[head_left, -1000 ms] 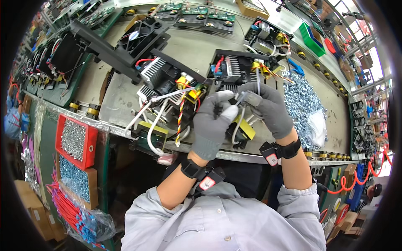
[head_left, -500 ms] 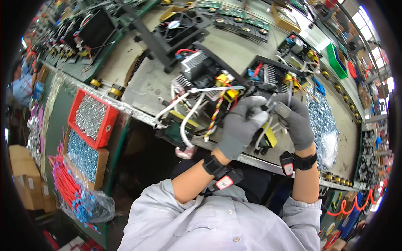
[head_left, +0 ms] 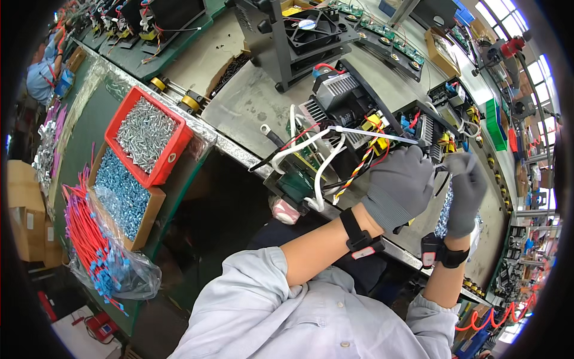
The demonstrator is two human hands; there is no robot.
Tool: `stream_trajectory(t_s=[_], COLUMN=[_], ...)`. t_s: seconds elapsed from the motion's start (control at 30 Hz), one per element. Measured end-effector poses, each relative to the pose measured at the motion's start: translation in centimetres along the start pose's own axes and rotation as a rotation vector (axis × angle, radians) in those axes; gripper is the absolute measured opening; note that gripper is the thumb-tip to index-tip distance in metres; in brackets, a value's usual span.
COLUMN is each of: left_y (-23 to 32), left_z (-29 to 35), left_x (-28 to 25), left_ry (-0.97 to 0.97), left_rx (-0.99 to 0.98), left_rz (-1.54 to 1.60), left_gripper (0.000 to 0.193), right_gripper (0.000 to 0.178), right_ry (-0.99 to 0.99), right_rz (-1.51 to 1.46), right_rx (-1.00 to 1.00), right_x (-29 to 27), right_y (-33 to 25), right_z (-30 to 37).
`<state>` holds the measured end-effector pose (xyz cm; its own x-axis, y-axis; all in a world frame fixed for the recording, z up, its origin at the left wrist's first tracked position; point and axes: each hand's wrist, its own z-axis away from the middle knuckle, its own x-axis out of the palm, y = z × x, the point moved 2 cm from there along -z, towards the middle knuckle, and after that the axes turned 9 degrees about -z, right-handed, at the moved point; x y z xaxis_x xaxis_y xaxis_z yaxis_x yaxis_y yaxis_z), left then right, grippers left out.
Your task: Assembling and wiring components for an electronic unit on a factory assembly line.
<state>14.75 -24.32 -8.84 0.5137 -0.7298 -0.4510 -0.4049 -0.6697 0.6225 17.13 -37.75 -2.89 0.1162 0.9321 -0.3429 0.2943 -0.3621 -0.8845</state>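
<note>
My left hand (head_left: 399, 190), in a grey glove, is closed at the front of the right-hand electronic unit (head_left: 426, 127); its fingertips are turned away, so what they grip is hidden. Beside it my right hand (head_left: 467, 200), gloved too and slightly blurred, pinches a pale, translucent cable tie (head_left: 443, 166) that spans the space between the hands. To the left stands another electronic unit (head_left: 342, 96) with silver heat sinks, thick white wires (head_left: 299, 149) and a twisted coloured wire bundle. Across this unit's wires lies a white cable tie (head_left: 376, 133).
Left, a red bin (head_left: 184, 143) holds silver screws, next to a cardboard box (head_left: 143, 224) of bluish screws and a bundle of red wires (head_left: 89, 239). A black frame with a fan (head_left: 308, 30) stands behind the units. Bluish screws (head_left: 443, 212) lie beyond my right hand.
The view has shifted, so the bench sits further right and lower in places. My hands have moved apart slightly, the right one pulling away from the left with the pale cable tie.
</note>
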Motion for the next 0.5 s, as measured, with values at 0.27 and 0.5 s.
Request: stream_trajectory(t_s=[0.27, 0.5], left_y=[-0.5, -1.2], left_z=[1.0, 1.7], left_x=[0.4, 0.7], left_ry=[-0.05, -0.117], left_rx=[-0.085, -0.009], left_rz=[-0.004, -0.014], left_gripper=[0.012, 0.023], right_gripper=[0.015, 0.015], right_ry=[0.067, -0.034], right_rz=[-0.304, -0.336], right_rx=[0.248, 0.333], right_x=[1.0, 1.6], right_y=[-2.0, -3.0], right_z=[0.7, 4.4])
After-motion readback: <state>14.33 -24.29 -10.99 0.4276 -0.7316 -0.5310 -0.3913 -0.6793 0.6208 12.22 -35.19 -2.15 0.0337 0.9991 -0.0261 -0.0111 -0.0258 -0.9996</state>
